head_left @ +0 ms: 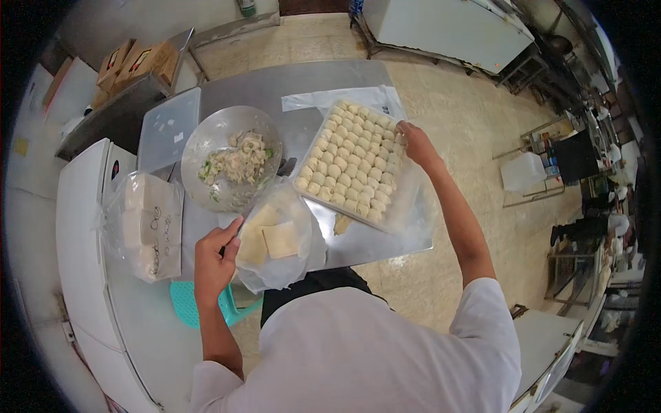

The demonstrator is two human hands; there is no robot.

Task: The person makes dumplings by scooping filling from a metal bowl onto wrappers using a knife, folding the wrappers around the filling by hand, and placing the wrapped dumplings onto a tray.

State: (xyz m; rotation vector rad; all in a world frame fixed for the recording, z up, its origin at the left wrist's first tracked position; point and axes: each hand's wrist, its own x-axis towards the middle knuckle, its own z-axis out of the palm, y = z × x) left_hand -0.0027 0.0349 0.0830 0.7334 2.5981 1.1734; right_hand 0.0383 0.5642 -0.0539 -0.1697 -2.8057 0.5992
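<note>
My right hand grips the upper right corner of a tray filled with rows of small round dumplings. My left hand has its fingers bent together beside a plastic bag that bears square yellowish wrappers; a small dark thing shows between the fingers, too small to name. Behind the bag, a large metal bowl holds a pale filling with green bits. Plastic film partly covers the tray's right side.
Left of the bowl are a clear lid and a bag of white packs on the metal table. A turquoise stool is below. Boxes stand at the upper left. A person is at the far right.
</note>
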